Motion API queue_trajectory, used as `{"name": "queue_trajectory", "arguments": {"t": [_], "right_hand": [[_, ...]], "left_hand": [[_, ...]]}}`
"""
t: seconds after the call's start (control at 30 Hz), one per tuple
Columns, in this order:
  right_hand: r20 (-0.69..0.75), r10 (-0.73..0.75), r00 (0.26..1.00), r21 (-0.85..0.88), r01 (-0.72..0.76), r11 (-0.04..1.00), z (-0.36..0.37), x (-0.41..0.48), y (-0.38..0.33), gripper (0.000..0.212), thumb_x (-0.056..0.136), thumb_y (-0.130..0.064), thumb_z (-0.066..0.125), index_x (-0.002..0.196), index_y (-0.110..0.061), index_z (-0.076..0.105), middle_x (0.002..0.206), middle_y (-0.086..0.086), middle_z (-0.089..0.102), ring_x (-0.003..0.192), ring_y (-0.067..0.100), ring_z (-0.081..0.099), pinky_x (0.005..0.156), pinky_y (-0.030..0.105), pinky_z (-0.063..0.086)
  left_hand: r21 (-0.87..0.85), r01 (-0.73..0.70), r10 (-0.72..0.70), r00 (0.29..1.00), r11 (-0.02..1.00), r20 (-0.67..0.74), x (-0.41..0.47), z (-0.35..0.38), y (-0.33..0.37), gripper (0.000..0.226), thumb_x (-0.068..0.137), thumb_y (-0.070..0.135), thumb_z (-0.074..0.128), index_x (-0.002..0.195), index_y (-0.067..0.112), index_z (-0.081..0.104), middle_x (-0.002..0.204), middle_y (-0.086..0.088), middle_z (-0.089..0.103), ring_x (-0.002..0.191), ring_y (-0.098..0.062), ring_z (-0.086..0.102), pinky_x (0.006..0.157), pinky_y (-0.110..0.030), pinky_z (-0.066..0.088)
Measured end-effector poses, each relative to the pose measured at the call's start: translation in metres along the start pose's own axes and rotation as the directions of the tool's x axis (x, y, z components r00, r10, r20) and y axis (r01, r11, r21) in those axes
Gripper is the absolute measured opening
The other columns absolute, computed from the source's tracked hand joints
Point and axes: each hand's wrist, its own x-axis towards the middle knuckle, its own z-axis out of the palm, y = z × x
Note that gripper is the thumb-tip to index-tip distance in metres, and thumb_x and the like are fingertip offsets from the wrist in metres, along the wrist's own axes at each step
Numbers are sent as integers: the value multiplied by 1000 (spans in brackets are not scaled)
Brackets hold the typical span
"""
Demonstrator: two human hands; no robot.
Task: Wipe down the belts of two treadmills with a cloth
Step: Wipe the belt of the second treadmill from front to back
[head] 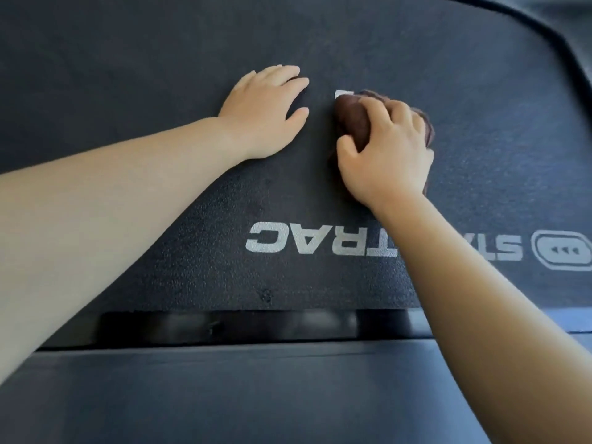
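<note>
A dark textured treadmill belt [160, 59] fills most of the head view, with white upside-down lettering [307, 241] printed near its close end. My right hand [387, 152] grips a bunched brown cloth [352, 120] and holds it against the belt in the middle of the view. A small white mark [340, 93] shows just beyond the cloth. My left hand [269, 113] rests flat on the belt to the left of the cloth, fingers spread and relaxed. Both bare forearms reach in from the lower corners.
The belt's near end drops over a roller slot [253, 325], with a smooth dark rear cover [256, 395] below it. A raised side rail [557, 46] curves along the upper right.
</note>
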Motion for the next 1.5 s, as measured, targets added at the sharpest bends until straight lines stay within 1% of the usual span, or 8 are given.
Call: {"name": "queue_trajectory", "arguments": {"t": [0.3,0.53,0.63,0.8,0.97,1.13,1.27,1.5], "right_hand": [[44,-70,997,33,69,997,-6,-96,-16,53,88,-42,51,139,-31,41,148,-1,34,137,22,25,99,50,32],[49,2,999,30,-3,1000,-11,-68,-21,53,88,-44,50,139,-31,43,146,0,37,137,23,26,102,53,30],[40,-19,999,30,18,999,-9,-79,-21,52,88,-40,50,139,-28,43,147,2,36,136,24,26,99,52,31],[37,-74,997,40,73,997,-17,-109,4,54,86,-39,53,138,-30,44,147,-3,38,136,21,27,97,50,34],[-4,35,999,53,-34,998,-31,-115,45,54,83,-38,53,136,-32,46,143,-6,42,135,21,31,99,50,39],[-6,71,997,60,-71,996,-31,-121,40,53,85,-38,52,137,-30,47,144,-2,41,136,22,29,102,50,34],[14,-25,1000,54,24,998,-25,-136,16,51,86,-40,52,136,-30,47,145,-3,40,136,21,29,103,51,31],[83,-190,978,86,183,979,-9,-146,-36,52,88,-43,51,138,-30,45,148,-3,37,138,22,26,101,53,32]], "left_hand": [[32,25,-26,999,999,30,-65,-11,14,51,98,34,38,146,16,31,155,-3,24,144,-22,17,116,-45,14],[30,9,-12,996,1000,89,-109,-19,20,54,98,35,36,148,17,26,158,-3,17,145,-21,11,116,-41,9],[37,17,-21,994,999,111,-123,-19,25,57,98,40,36,148,17,24,158,-1,14,146,-20,7,117,-44,6],[-1,-93,91,979,996,180,-134,-17,50,56,97,41,35,148,20,25,158,6,13,146,-13,5,116,-54,4],[-2,-94,93,986,996,137,-139,-8,56,56,96,39,37,147,17,26,158,6,16,146,-13,7,115,-53,2],[-30,-107,110,984,994,142,-139,-12,55,53,97,35,38,147,19,28,157,6,17,146,-12,8,116,-51,3],[-41,-102,107,985,994,136,-144,-21,38,50,98,34,39,146,24,31,157,7,19,145,-12,9,116,-48,3],[24,44,-46,995,999,90,-156,-36,-6,51,97,38,39,146,26,30,157,4,19,146,-16,10,116,-49,6]]}}
